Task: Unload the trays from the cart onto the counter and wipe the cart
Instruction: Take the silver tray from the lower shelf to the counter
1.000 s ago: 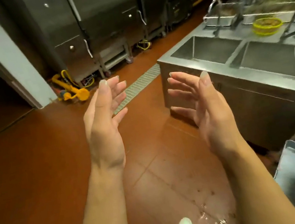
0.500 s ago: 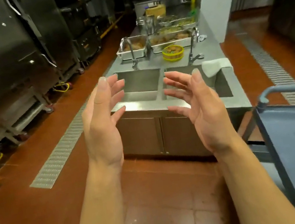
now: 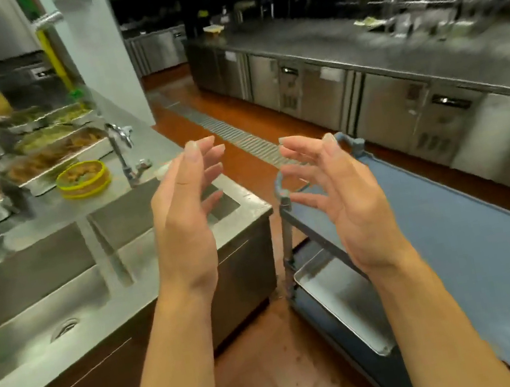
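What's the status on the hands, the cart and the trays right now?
Left hand and right hand open, empty. Cart top bare; one tray on lower shelf. Nothing blocking the reach.

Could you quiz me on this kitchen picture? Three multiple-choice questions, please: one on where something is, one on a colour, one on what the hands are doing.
1. Where is the empty metal tray?
A. on the cart's lower shelf
B. in the sink
C. on the floor

2. What colour is the cart top?
A. red
B. blue
C. yellow

3. What are the hands doing?
A. gripping the tray
B. pushing the cart
C. holding nothing

Answers:
1 A, it lies below the cart's top shelf.
2 B, the top is plain blue.
3 C, the left hand and right hand are raised with loose fingers, touching nothing.
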